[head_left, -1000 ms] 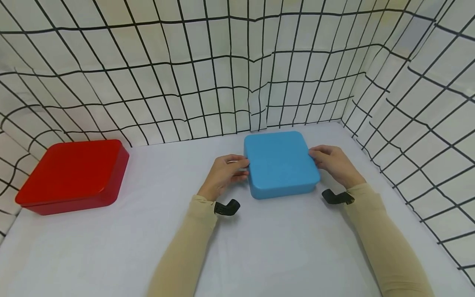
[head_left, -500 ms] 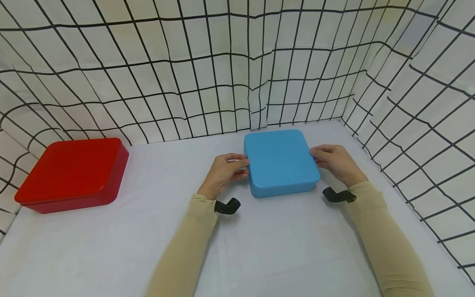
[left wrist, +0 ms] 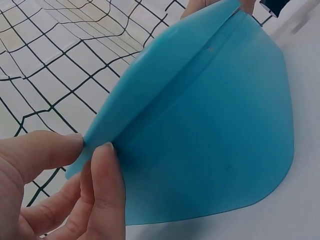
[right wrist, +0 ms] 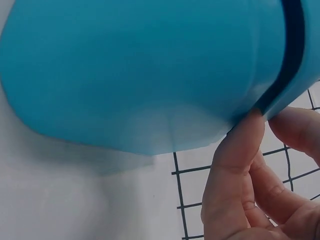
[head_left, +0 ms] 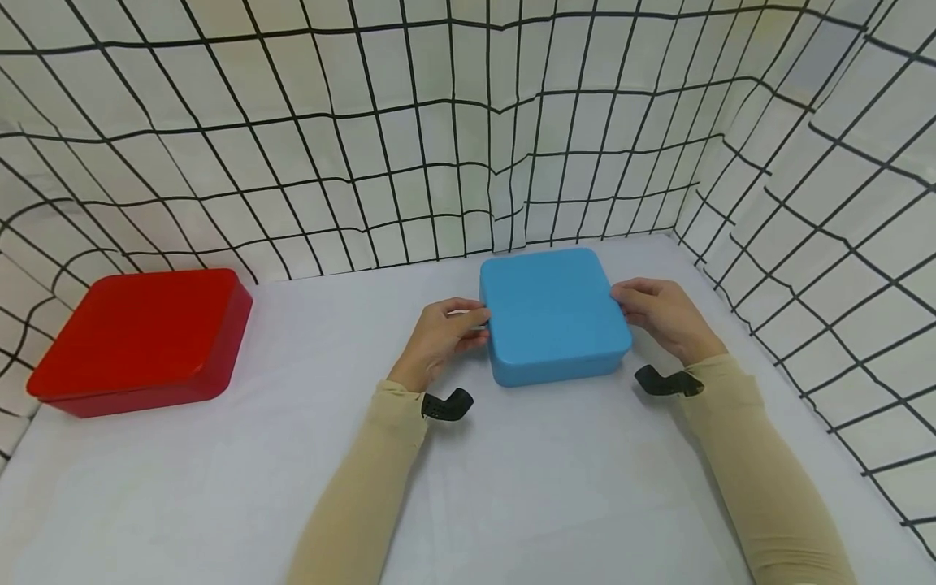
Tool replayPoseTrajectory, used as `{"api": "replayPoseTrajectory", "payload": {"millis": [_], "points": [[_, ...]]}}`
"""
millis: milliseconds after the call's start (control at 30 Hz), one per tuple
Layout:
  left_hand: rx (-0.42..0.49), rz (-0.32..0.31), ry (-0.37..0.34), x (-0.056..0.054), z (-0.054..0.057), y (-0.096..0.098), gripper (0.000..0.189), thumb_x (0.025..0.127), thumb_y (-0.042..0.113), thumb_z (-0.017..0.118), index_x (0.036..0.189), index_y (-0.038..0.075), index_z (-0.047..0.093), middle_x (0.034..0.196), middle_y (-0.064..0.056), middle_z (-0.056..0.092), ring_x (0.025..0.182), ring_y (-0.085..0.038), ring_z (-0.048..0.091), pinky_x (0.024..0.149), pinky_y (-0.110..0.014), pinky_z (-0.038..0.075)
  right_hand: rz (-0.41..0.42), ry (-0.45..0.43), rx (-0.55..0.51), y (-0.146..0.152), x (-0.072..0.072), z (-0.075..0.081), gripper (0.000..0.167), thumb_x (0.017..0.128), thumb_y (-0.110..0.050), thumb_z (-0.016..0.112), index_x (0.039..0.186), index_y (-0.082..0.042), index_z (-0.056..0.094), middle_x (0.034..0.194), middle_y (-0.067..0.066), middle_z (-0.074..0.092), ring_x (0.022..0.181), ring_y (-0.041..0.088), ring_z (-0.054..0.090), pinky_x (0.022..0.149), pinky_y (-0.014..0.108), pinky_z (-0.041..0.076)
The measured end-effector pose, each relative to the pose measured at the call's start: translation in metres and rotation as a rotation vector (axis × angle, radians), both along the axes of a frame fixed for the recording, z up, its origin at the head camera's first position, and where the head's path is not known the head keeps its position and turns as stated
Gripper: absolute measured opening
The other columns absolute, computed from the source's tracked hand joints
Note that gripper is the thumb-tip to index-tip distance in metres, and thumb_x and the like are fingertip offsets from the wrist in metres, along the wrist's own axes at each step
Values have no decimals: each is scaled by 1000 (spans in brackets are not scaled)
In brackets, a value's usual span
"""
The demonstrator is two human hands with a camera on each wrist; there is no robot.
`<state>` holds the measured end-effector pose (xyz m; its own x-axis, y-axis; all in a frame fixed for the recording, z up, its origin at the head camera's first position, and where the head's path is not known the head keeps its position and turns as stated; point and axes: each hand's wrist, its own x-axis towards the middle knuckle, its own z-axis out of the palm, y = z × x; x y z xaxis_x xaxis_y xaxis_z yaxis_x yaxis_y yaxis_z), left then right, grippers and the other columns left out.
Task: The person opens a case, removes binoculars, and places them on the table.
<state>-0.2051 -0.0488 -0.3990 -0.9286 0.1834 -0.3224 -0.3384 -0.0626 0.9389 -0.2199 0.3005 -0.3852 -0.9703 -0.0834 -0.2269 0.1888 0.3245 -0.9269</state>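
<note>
A blue box (head_left: 557,374) with rounded corners stands on the white surface, covered by its blue lid (head_left: 552,305). My left hand (head_left: 441,337) pinches the lid's left edge, thumb above and a fingertip under the rim, as the left wrist view shows. On the opposite side, my right hand (head_left: 664,317) pinches the right edge of the lid between thumb and finger. A dark gap shows between lid and box wall (right wrist: 140,75) in the right wrist view. The inside of the box is hidden.
A closed red box (head_left: 146,333) stands at the far left. A white wall with a black grid (head_left: 409,138) runs along the back, and another gridded wall (head_left: 841,268) along the right. The white tabletop (head_left: 541,487) spreads in front.
Both hands keep their hold on the lid. Its far edge appears slightly higher than before. The whole head view has shifted a little; the red box is still.
</note>
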Motion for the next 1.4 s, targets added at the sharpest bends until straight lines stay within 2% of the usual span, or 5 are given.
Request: {"api": "replayPoseTrajectory", "payload": {"millis": [233, 467, 733, 1167, 1400], "points": [[7, 5, 4, 0, 2, 0, 33, 97, 17, 73, 126, 4, 65, 102, -6, 72, 84, -12, 72, 78, -22, 62, 10, -19, -8, -1, 0, 3, 63, 101, -40, 65, 145, 2, 49, 116, -7, 61, 103, 5, 61, 89, 14, 55], [7, 4, 13, 1, 3, 1, 33, 96, 17, 74, 125, 4, 65, 101, -6, 72, 84, -12, 72, 79, -22, 62, 2, -27, -37, 1, -2, 0, 60, 101, -38, 67, 143, 2, 51, 112, -9, 62, 100, 5, 62, 88, 15, 55], [8, 1, 6, 2, 5, 2, 33, 97, 16, 73, 125, 3, 64, 103, -7, 71, 85, -13, 72, 78, -21, 62, 8, -28, -24, 1, 0, 0, 62, 101, -38, 66, 144, 3, 50, 113, -9, 62, 100, 4, 62, 88, 14, 55], [7, -4, 6, 0, 3, 2, 32, 97, 16, 73, 125, 4, 64, 101, -6, 72, 85, -11, 72, 86, -26, 62, 4, -28, -25, -1, 0, 1, 61, 101, -37, 67, 144, 3, 51, 112, -8, 62, 99, 4, 62, 88, 15, 55], [19, -2, 4, 0, 2, 2, 33, 96, 15, 74, 126, 3, 64, 99, -5, 72, 84, -11, 72, 84, -25, 62, -2, -33, -24, -1, 0, 0, 60, 101, -37, 67, 142, 3, 52, 110, -9, 62, 98, 5, 61, 86, 15, 55]]}}
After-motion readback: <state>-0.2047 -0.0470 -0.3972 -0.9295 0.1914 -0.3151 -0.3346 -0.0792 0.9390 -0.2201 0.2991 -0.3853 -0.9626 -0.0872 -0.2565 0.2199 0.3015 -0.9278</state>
